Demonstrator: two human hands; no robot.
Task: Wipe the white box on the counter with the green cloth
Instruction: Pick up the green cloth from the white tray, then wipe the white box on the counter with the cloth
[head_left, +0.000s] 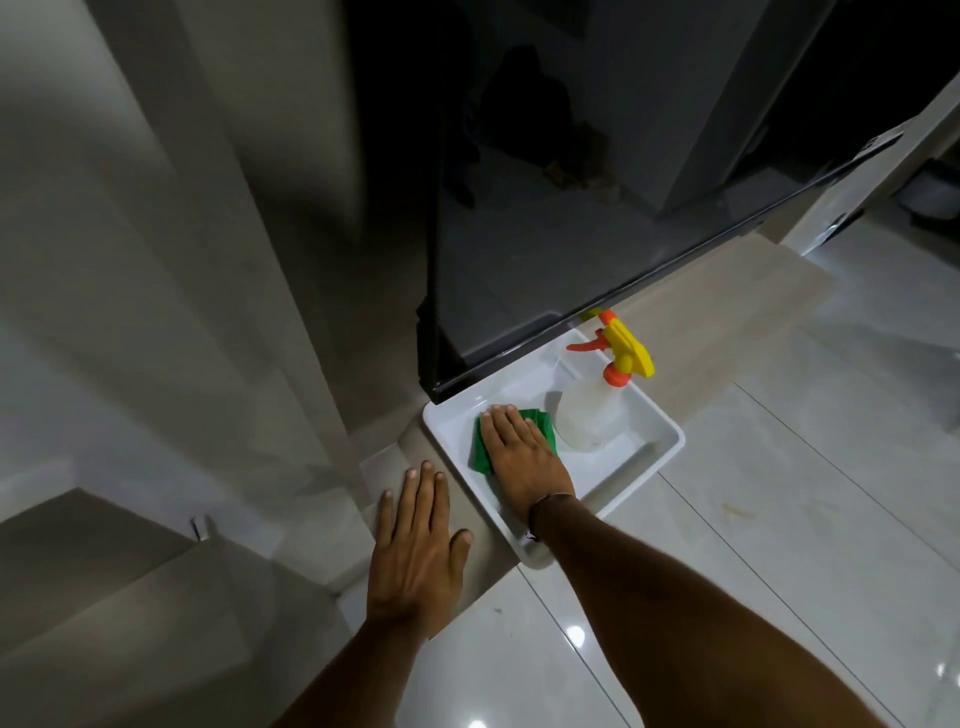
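White box (657, 457) sits on the pale ledge that serves as the table (701, 332), tucked against the foot of a dark glossy cabinet (571, 208). All places below are relative to the box.

Right hand (519, 452) is inside the box, palm flat, fingers extended, pressing the green cloth (480, 457) onto the box floor at its left-centre; not a fist, more a press than a pinch. Left hand (415, 545) lies flat and released just outside the box's left rim, on the ledge, holding nothing.

Spray bottle (592, 415) with yellow-and-orange trigger head stands inside the box at its far right corner, just beside the cloth, and blocks that patch.

Progress, as a judgement: wiping appears underway, cloth in contact with the interior floor. Near-right part of the floor, the walls, the rim and the area under the bottle look not yet covered (cannot tell how clean any part is; no visible streaks).

Writing: none readable. No label or brand seen on box, cloth or bottle.
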